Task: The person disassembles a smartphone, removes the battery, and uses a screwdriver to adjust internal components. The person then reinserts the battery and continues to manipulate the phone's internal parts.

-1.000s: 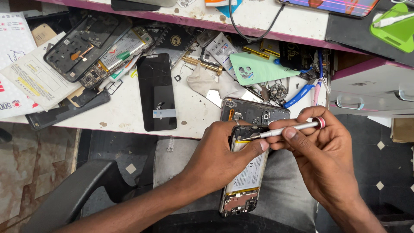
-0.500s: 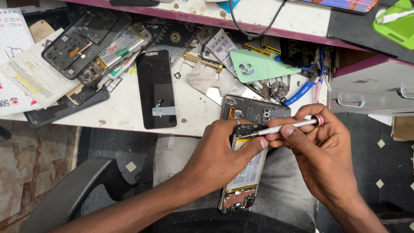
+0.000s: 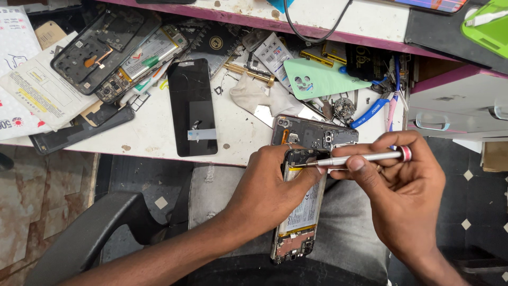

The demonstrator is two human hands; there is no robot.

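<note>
- Head view, far left of the frame: printed paper sheets (image 3: pixel 37 90) are lying at the table edge (image 3: pixel 132 151), and a dark chair arm (image 3: pixel 84 238) is curving through the lower left.
- Left of centre, two opened phone shells (image 3: pixel 114 53) are overlapping on the tabletop, and a black screen panel (image 3: pixel 191 106) is lying flat, its lower end close to the table edge.
- At centre, the left hand (image 3: pixel 270 185) is closing its fingers around the top of the opened phone (image 3: pixel 301 212), which is resting lengthwise over the lap just below the table edge, battery side up.
- Compared with a second ago, the phone and both hands are sitting in almost the same place; only the camera is drifting slightly, so the work on that one spot looks ongoing.
- Right of centre, the right hand (image 3: pixel 407 185) is pinching a slim silver screwdriver (image 3: pixel 365 157), its tip touching the phone's upper end.
- Above the hands, a mint green back cover (image 3: pixel 323 79) is lying among small parts; a grey drawer unit (image 3: pixel 460 106) is crowding the right side, leaving open room mainly over the lap.
</note>
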